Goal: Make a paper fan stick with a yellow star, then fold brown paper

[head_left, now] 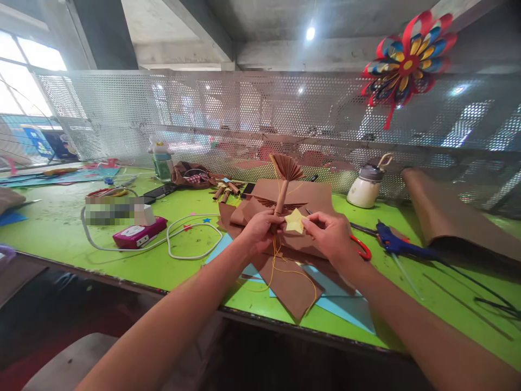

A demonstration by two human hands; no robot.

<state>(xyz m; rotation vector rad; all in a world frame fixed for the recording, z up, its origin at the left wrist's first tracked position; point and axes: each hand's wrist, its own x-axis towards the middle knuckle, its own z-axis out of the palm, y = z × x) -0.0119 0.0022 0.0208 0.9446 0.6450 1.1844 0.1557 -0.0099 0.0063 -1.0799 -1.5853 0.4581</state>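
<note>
Just below the pleated fan (287, 168), the left hand (261, 231) had its grip round the brown roll (281, 197) while the right hand (330, 233) pinched a yellow star (294, 221); yellow string (275, 251) trailing beneath the fan could snag, tugging the roll askew.

The bare left forearm (183, 304) and right forearm (407, 309) are stretched forward and angled inward. The left hand (260, 231) is curled in a grip, thumb (277, 220) pointed inward; the right hand (329, 234) is held just beside it, fingertips (307, 224) pinched.
</note>
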